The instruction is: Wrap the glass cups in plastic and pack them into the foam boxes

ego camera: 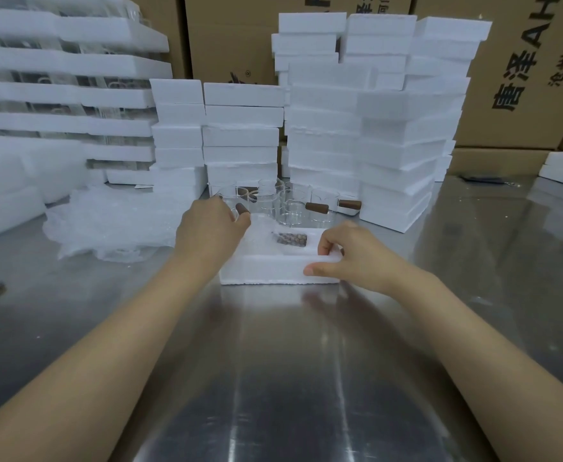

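An open white foam box (267,268) lies on the steel table in front of me, with a wrapped brown-handled item (290,239) in its cavity. My right hand (350,255) grips the box's near right rim, thumb on the front wall and fingers curled over the edge. My left hand (212,228) reaches past the box's left side and holds a glass cup (230,201) by its brown handle. Several more glass cups with brown handles (293,205) stand just behind the box.
Stacks of white foam boxes (356,128) rise behind the cups, with layered trays of glassware (63,95) at the left. A heap of clear plastic wrap (113,221) lies left of the box. Cardboard cartons (523,78) line the back. A steel table (290,361) stretches toward me.
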Available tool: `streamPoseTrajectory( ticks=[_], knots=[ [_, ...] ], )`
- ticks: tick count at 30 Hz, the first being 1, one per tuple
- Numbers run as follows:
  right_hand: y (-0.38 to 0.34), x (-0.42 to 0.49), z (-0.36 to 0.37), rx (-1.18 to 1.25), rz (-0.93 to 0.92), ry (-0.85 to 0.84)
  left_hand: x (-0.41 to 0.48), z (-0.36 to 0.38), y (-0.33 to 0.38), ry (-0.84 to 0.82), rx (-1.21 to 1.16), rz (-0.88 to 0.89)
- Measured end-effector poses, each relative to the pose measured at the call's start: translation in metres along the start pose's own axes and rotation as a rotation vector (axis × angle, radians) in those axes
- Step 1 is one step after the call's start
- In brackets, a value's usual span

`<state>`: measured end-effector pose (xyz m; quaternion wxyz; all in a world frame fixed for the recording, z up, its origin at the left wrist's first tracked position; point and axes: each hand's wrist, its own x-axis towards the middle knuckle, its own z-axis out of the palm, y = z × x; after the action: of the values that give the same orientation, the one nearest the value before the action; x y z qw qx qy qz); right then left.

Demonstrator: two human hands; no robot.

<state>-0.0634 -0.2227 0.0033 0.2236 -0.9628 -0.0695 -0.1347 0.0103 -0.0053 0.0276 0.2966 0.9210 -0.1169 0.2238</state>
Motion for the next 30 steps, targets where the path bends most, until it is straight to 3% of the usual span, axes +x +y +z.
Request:
streamPoseTrajectory(
  ticks=[12,17,22,30],
  knots=[
    [0.001,0.001,-0.003,0.003,0.029,0.001,0.009,0.0,-0.009,-0.157,-0.214,-0.005],
    [0.004,0.003,-0.004,-0.002,0.028,-0.019,0.02,-0.009,-0.025,-0.026,-0.231,-0.085],
    [0.005,0.002,-0.004,-0.002,0.032,-0.012,0.019,-0.014,-0.019,-0.469,-0.394,-0.292],
    [0.006,0.001,-0.005,0.022,0.049,0.038,0.016,-0.013,-0.027,-0.734,-0.469,-0.219]
  ],
)
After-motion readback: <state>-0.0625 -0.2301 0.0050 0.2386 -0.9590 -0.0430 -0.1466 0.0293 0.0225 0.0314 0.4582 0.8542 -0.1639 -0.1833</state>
